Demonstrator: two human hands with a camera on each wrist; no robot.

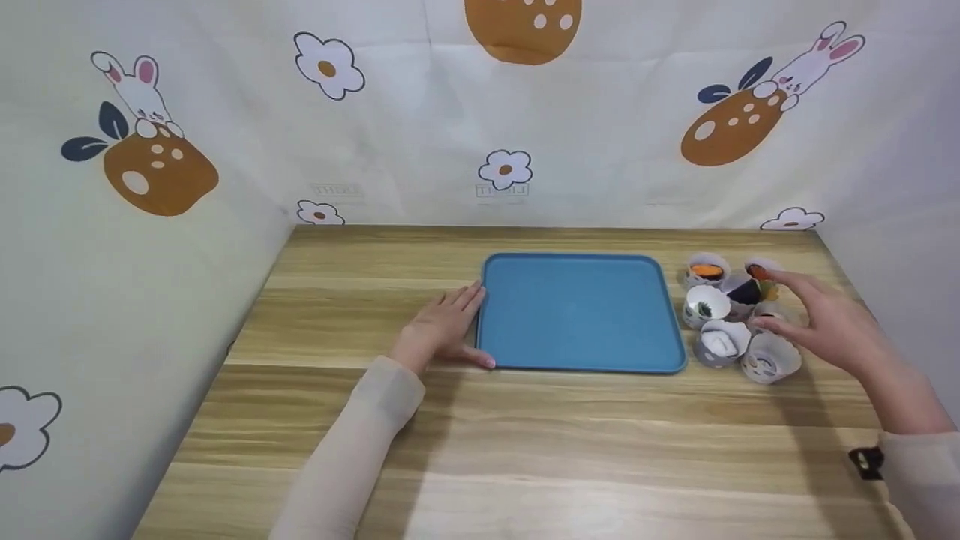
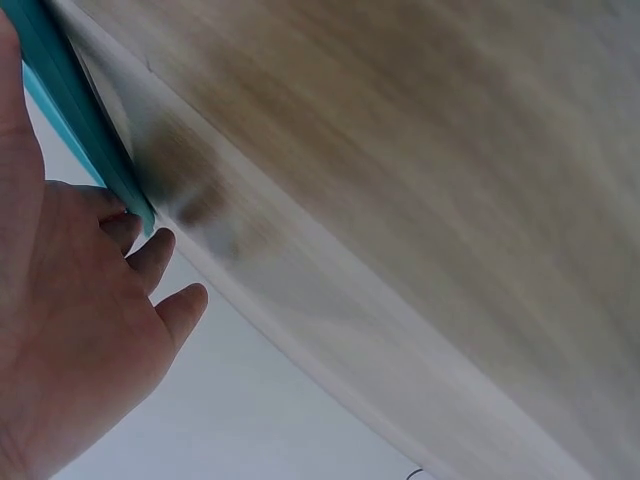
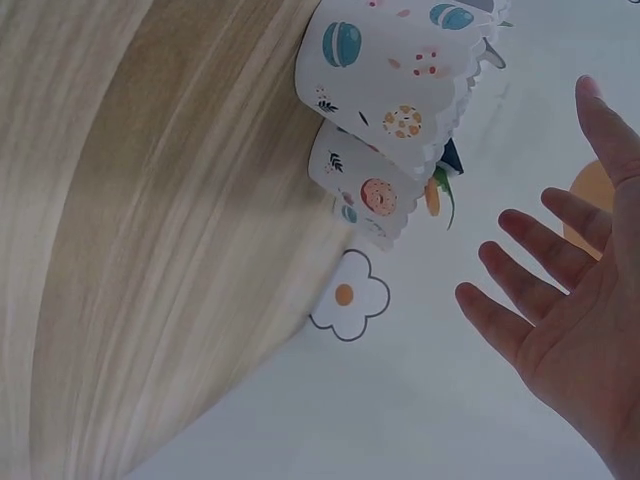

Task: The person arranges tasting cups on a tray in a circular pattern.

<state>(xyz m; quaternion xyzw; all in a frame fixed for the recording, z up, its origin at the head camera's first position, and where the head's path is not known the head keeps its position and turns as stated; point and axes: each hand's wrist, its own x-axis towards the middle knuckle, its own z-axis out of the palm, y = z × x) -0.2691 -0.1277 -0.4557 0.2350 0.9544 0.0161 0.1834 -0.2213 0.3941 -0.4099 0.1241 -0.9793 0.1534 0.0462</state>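
Homey nook, rm type unclear: bunny-print cloth [image 1: 420,135] behind wood-grain tbl [image 1: 570,442].

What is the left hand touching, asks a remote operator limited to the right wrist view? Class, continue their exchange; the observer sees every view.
Observer: The left hand touches the left edge of a blue rectangular tray.
Operator: Where do the white printed paper cups with scalloped rims stand relative to that tray?
Observer: Just to its right, clustered together, as the head view shows.
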